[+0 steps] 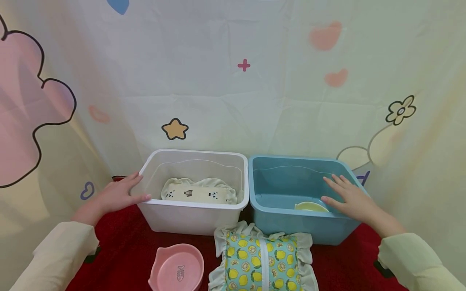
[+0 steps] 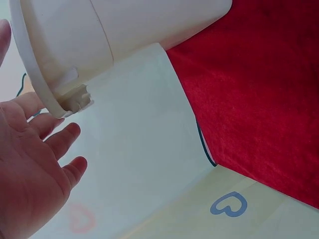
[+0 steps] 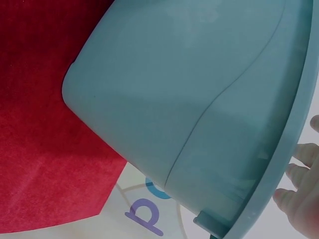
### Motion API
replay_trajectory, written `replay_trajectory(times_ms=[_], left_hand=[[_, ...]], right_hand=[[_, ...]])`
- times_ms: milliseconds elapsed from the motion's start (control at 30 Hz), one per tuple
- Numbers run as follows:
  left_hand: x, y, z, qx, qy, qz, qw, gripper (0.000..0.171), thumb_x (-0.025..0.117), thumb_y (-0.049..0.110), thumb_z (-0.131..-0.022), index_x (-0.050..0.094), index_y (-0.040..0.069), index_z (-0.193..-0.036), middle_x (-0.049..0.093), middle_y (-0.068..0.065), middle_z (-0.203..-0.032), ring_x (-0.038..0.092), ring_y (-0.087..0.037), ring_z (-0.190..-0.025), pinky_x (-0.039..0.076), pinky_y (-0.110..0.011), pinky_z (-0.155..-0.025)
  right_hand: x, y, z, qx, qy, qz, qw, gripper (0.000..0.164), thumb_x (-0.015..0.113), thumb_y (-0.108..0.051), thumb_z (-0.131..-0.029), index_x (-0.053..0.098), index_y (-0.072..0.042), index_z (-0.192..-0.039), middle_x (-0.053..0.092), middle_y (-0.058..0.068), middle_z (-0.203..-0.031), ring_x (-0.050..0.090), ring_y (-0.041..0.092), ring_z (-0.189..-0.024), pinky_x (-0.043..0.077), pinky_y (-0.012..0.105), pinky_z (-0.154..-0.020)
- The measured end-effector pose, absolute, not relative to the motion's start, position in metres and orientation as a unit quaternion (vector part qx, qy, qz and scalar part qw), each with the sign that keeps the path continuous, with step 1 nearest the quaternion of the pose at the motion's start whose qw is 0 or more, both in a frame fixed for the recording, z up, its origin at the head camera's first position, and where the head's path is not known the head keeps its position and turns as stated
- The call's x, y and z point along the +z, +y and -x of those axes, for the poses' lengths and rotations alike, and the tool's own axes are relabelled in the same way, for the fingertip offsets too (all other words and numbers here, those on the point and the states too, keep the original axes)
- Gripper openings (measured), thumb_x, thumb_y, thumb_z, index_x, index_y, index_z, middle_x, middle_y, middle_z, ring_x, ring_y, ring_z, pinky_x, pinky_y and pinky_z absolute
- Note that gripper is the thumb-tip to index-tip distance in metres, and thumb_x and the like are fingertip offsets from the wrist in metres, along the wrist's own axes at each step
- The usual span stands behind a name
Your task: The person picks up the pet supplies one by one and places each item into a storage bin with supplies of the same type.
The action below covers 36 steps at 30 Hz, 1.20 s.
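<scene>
White rectangular plastic tub (image 1: 193, 220): work judged part done, two articles outside.
Inside the white tub lies a cream ruffled fabric article with animal prints (image 1: 198, 195). Left hand (image 1: 121, 194) rests at its left rim, fingers extended. Just beside its right end stands a blue rectangular plastic tub (image 1: 324, 231), containing a pale green bowl (image 1: 311, 206); right hand (image 1: 351, 199) is at that tub's far side from the white one, fingers spread, holding nothing. Outstanding, apparently: pink cat-eared dish (image 1: 174, 264), in front of the white tub; lemon-print ruffled cushion (image 1: 243, 260), front-right of it.
</scene>
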State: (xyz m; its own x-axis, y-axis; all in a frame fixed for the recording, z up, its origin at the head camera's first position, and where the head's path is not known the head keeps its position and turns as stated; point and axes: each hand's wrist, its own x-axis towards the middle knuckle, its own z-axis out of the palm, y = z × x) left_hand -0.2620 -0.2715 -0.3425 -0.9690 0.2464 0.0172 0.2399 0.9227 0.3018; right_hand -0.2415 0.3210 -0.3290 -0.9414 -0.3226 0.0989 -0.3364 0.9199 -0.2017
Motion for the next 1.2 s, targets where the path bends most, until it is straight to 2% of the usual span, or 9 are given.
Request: replay_trajectory(times_ms=[500,800,933,1033,1200], left_hand=[[-0.341,-0.271,0.255,0.142,0.979,-0.143,0.008,0.087,0.054,0.057,-0.077,0.027,-0.001,-0.137,0.021,-0.027,-0.141,0.031,-0.049,-0.120,0.034,-0.063,-0.087],[-0.341,-0.274,0.251,0.163,0.977,-0.139,0.009,0.092,0.056,0.057,-0.075,0.022,0.001,-0.139,0.020,-0.027,-0.142,0.048,-0.042,-0.107,0.038,-0.062,-0.082],[-0.342,-0.275,0.248,0.175,0.975,-0.138,0.019,0.093,0.057,0.057,-0.074,0.020,0.002,-0.140,0.020,-0.027,-0.142,0.043,-0.044,-0.111,0.036,-0.064,-0.082],[-0.343,-0.276,0.247,0.179,0.974,-0.136,0.025,0.094,0.058,0.057,-0.074,0.019,0.003,-0.140,0.019,-0.027,-0.142,0.031,-0.049,-0.119,0.033,-0.066,-0.083],[-0.344,-0.278,0.247,0.184,0.973,-0.137,0.025,0.096,0.060,0.057,-0.072,0.019,0.005,-0.141,0.020,-0.026,-0.142,0.031,-0.050,-0.119,0.034,-0.067,-0.082]], right_hand=[[-0.329,0.314,0.234,0.112,-0.975,-0.187,0.049,0.070,0.053,-0.045,-0.084,0.028,-0.007,-0.138,0.022,0.027,-0.141,0.015,0.046,-0.129,0.015,0.068,-0.094],[-0.329,0.312,0.230,0.125,-0.971,-0.197,0.050,0.070,0.054,-0.043,-0.084,0.029,-0.007,-0.138,0.022,0.026,-0.142,0.014,0.045,-0.130,0.015,0.068,-0.094],[-0.329,0.311,0.228,0.135,-0.969,-0.202,0.046,0.069,0.055,-0.041,-0.084,0.029,-0.007,-0.138,0.021,0.026,-0.142,0.013,0.044,-0.130,0.014,0.067,-0.095],[-0.330,0.310,0.228,0.137,-0.969,-0.203,0.043,0.070,0.054,-0.042,-0.084,0.028,-0.008,-0.138,0.021,0.025,-0.143,0.012,0.044,-0.131,0.013,0.067,-0.095],[-0.330,0.308,0.227,0.136,-0.969,-0.205,0.041,0.070,0.054,-0.043,-0.084,0.028,-0.008,-0.139,0.021,0.025,-0.143,0.012,0.044,-0.131,0.013,0.067,-0.095]])
